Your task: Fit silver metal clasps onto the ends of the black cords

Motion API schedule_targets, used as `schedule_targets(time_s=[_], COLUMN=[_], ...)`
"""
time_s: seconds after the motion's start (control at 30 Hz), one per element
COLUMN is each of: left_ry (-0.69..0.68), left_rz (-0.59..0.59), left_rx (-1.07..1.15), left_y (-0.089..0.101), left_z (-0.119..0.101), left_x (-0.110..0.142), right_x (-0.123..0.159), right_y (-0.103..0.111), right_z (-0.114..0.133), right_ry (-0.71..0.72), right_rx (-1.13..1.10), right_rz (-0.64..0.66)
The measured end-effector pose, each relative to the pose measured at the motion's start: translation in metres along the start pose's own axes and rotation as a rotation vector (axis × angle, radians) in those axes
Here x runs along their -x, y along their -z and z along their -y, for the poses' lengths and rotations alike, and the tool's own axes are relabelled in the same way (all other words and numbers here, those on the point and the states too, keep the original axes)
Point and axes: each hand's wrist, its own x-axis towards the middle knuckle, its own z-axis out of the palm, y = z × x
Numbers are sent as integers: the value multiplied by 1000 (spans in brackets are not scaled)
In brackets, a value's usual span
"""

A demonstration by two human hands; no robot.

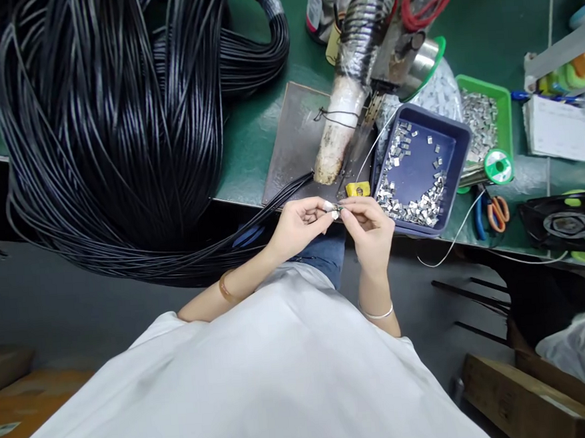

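Observation:
My left hand pinches a thin black cable near its end, thumb against fingers; most of the cable there is hidden by the hand. Facing it, my right hand has thumb and forefinger closed on a small metal connector at the cable's tip. The fingertips of both hands almost meet, and they cover much of the connector. Just beyond them lies a small yellow block. Beside my right hand stands a dark blue bin with many loose metal connector shells.
A thick bundle of black cables fills the left. A wrapped duct hangs over a brown board. Rightward are a green tray, a solder spool, orange-and-blue-handled pliers and a black fan. Another person sits at lower right.

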Motion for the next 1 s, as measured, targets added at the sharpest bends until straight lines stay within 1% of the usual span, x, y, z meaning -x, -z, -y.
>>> schedule_targets(time_s=[0.07,0.17,0.2,0.23,0.27,0.3,0.37,0.43,0.5,0.57,0.6,0.63,0.7,0.77,0.8,0.93,1.0], left_ry=[-89,-267,-303,-309,-281,-225,-72,63,137,144,132,115,83,64,61,68,69], left_rz=[-2,5,6,13,30,57,121,144,99,33,7,-8,-19,-15,-11,-10,-24], left_rx=[-130,-451,-528,-550,-506,-406,-142,65,148,154,145,135,126,129,137,169,167], left_y=[3,6,6,6,5,4,2,1,2,2,3,2,2,1,1,2,3], left_z=[3,3,1,0,-2,-3,-6,-8,-8,-7,-6,-6,-4,-4,-5,-9,-12], left_x=[0,2,3,4,5,6,6,5,3,0,-1,-2,-3,-4,-5,-7,-8], right_x=[1,4,5,6,6,7,7,8,8,10,11,12,13,14,13,10,8], right_y=[1,3,3,3,2,1,0,-2,-3,-3,-3,-3,-4,-5,-6,-7,-6], right_z=[2,4,4,3,1,0,-3,-5,-3,0,2,4,5,4,2,-5,-6], right_ry=[12,92,107,103,81,50,-3,-5,47,157,227,301,432,500,493,348,359], right_rx=[26,153,172,158,111,47,-56,-48,37,126,167,209,292,323,307,210,242], right_rz=[15,20,12,5,3,7,15,-16,-99,-187,-209,-211,-172,-146,-153,-186,-166])
